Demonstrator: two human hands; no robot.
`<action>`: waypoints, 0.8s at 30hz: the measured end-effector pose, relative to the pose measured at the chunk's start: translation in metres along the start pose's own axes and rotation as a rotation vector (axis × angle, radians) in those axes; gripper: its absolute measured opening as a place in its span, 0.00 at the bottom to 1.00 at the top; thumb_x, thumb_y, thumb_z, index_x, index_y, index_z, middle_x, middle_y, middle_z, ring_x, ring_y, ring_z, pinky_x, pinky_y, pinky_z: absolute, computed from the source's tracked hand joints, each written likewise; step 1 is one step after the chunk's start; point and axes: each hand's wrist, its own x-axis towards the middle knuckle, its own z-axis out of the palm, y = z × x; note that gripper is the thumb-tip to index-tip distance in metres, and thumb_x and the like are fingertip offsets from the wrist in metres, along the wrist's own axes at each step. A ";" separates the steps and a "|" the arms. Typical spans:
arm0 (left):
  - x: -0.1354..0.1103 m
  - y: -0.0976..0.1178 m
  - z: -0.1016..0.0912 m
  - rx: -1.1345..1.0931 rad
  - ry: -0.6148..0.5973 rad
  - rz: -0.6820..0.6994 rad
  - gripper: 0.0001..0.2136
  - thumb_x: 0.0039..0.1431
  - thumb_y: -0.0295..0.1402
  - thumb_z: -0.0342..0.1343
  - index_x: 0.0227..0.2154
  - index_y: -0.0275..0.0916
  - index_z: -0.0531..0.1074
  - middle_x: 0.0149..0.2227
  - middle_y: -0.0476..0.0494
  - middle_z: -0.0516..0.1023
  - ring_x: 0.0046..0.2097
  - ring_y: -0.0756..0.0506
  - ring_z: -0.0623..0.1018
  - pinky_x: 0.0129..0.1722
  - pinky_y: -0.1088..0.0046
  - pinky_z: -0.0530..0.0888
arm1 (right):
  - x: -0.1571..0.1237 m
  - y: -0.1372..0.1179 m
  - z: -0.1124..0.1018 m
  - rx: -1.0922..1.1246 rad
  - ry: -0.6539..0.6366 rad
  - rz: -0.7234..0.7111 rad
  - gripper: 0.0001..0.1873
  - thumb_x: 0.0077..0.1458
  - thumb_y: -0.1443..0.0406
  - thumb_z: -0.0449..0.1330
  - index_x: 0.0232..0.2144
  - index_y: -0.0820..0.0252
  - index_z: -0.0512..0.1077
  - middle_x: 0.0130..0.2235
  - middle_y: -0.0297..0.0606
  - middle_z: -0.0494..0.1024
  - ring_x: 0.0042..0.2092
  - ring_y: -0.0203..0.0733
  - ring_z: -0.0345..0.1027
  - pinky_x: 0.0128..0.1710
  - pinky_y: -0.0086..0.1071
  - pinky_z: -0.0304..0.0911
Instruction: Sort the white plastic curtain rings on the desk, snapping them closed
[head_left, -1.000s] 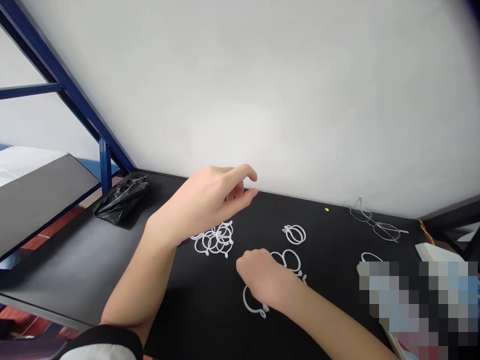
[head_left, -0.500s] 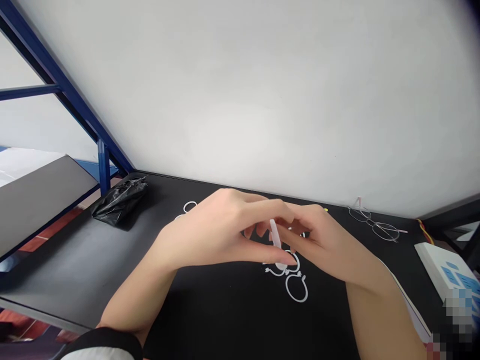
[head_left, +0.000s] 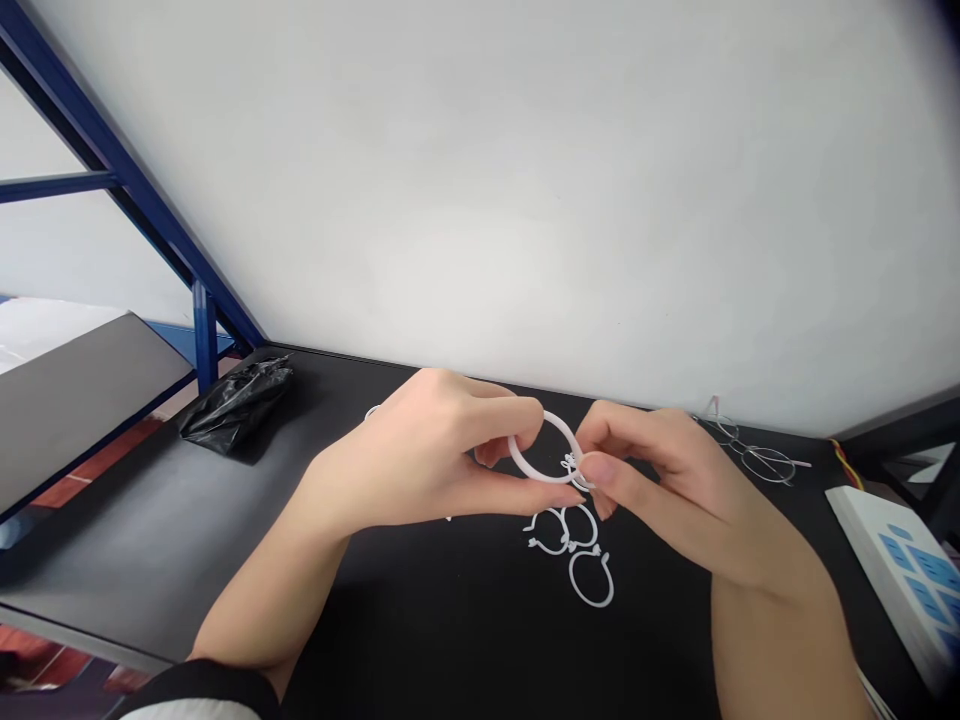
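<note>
A white plastic ring [head_left: 529, 471] is held up above the black table between my two hands. My left hand [head_left: 457, 450] grips its left side, with the index finger over the top edge and the thumb along the bottom. At the ring's right side my right hand [head_left: 652, 480] pinches it between thumb and fingers. Whether the ring is closed or has a gap there is hidden by the fingers. Below lie several white open rings [head_left: 591, 580] with small clasp ends, some touching one another. Another white ring [head_left: 371, 411] shows partly behind my left hand.
A crumpled black plastic bag [head_left: 238, 405] lies on the black table [head_left: 480, 640] at the left. Eyeglasses [head_left: 769, 465] rest at the back right, near a white box with blue print [head_left: 896, 570]. A white wall [head_left: 525, 200] rises behind, and a blue metal frame [head_left: 206, 335] stands at the left.
The white ring has turned from edge-on to showing its round opening. My right hand has moved slightly right, and its thumb and fingers now pinch the ring's right side.
</note>
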 end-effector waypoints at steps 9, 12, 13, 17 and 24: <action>-0.001 0.001 -0.007 -0.124 0.012 -0.093 0.18 0.54 0.50 0.60 0.30 0.39 0.67 0.20 0.55 0.67 0.22 0.55 0.64 0.23 0.81 0.62 | -0.005 -0.002 0.007 -0.165 0.128 -0.183 0.10 0.67 0.64 0.51 0.31 0.57 0.65 0.21 0.26 0.67 0.20 0.28 0.55 0.20 0.24 0.52; 0.001 0.002 -0.005 -0.187 0.009 -0.114 0.27 0.50 0.54 0.60 0.44 0.39 0.65 0.22 0.55 0.68 0.23 0.54 0.65 0.23 0.80 0.64 | -0.005 -0.003 0.010 -0.208 0.163 -0.226 0.09 0.67 0.64 0.51 0.32 0.56 0.65 0.21 0.26 0.66 0.19 0.29 0.54 0.19 0.24 0.52; 0.002 0.003 -0.004 -0.197 0.001 -0.114 0.28 0.51 0.54 0.60 0.46 0.38 0.65 0.22 0.56 0.67 0.22 0.54 0.64 0.23 0.79 0.63 | -0.004 -0.003 0.011 -0.233 0.180 -0.240 0.09 0.67 0.64 0.51 0.32 0.56 0.65 0.20 0.26 0.64 0.19 0.29 0.53 0.19 0.25 0.52; 0.005 0.005 0.003 -0.176 -0.028 -0.117 0.18 0.57 0.50 0.56 0.35 0.38 0.67 0.20 0.55 0.64 0.21 0.55 0.61 0.20 0.80 0.60 | -0.001 -0.002 0.016 -0.339 0.268 -0.290 0.10 0.66 0.63 0.52 0.31 0.56 0.65 0.21 0.28 0.65 0.20 0.31 0.52 0.19 0.27 0.51; 0.005 0.007 0.007 -0.147 0.038 -0.071 0.12 0.57 0.42 0.55 0.30 0.39 0.65 0.18 0.57 0.59 0.19 0.56 0.56 0.18 0.81 0.57 | 0.004 0.004 0.022 -0.311 0.294 -0.417 0.17 0.68 0.62 0.45 0.26 0.56 0.61 0.20 0.30 0.62 0.20 0.33 0.51 0.19 0.29 0.51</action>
